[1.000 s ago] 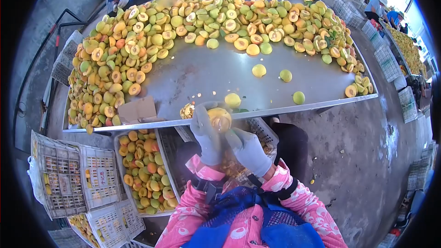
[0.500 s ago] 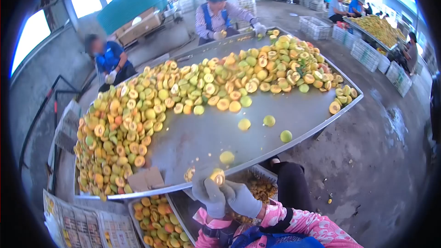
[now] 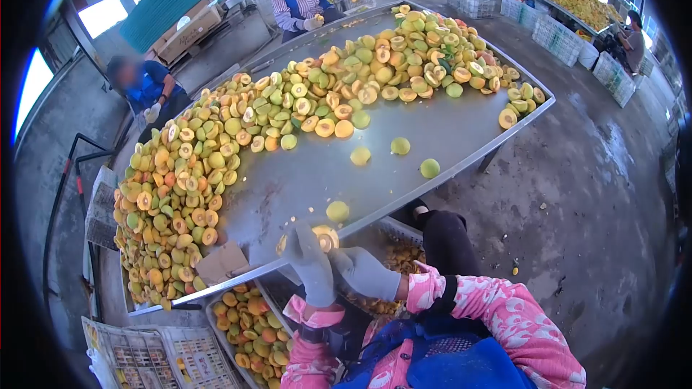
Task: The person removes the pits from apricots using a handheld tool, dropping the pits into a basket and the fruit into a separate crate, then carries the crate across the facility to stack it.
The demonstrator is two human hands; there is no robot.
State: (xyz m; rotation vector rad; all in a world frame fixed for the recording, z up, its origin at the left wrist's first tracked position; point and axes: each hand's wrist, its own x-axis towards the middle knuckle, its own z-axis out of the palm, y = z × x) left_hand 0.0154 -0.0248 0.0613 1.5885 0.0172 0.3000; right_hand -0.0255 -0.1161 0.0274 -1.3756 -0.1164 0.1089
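Left hand (image 3: 311, 263): grey glove, closed around the halved yellow fruit (image 3: 326, 238).
Right hand (image 3: 364, 272): grey glove, fingers curled beside the fruit; grip unclear.
Place: edge of the steel sorting table (image 3: 303, 180).

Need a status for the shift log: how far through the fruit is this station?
Done: a big heap of halved fruit covers the far side of the metal table. In hand: the left hand and right hand, both gloved, work one fruit half at the table's near edge. Left: a crate of whole fruit below the edge looks well filled, so plenty likely remains.
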